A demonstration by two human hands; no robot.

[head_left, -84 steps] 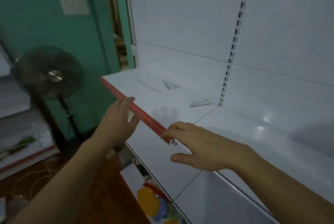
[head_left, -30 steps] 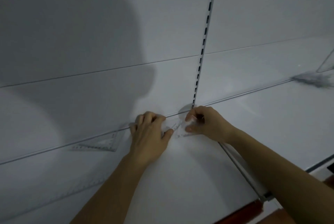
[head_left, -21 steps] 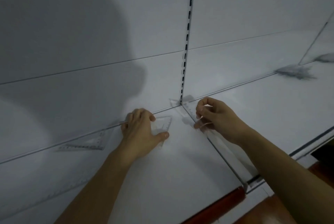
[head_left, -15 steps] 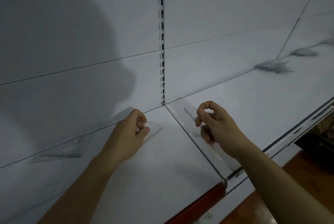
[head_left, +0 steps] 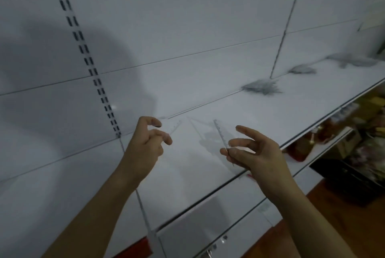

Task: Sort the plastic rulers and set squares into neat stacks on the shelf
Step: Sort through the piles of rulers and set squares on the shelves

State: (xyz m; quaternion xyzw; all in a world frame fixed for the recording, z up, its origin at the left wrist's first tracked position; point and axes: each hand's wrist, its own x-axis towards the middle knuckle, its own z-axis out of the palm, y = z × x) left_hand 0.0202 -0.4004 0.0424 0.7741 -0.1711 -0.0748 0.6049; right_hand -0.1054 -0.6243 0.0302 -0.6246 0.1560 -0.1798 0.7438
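**Both hands hold clear plastic pieces above the shelf**

At the far left, a slotted upright point(head_left: 94, 74) runs down the white back panel. The left hand point(head_left: 145, 145) is raised over the shelf point(head_left: 260, 116), its grip narrow: thumb and fingertips pinch the near corner of a clear set square point(head_left: 174, 128), which extends up and to the right from the grip, too faint to trace in full. Across an open gap, the right hand point(head_left: 256, 153) holds a clear ruler point(head_left: 221, 139) between thumb and a fingertip at the ruler's lower part, the other fingers spread loosely. The ruler rises up and to the left from that grip, tilted, clear of the shelf surface. Well beyond the right hand, at the back of the shelf, lie blurred grey piles point(head_left: 262, 87); what they are cannot be told.
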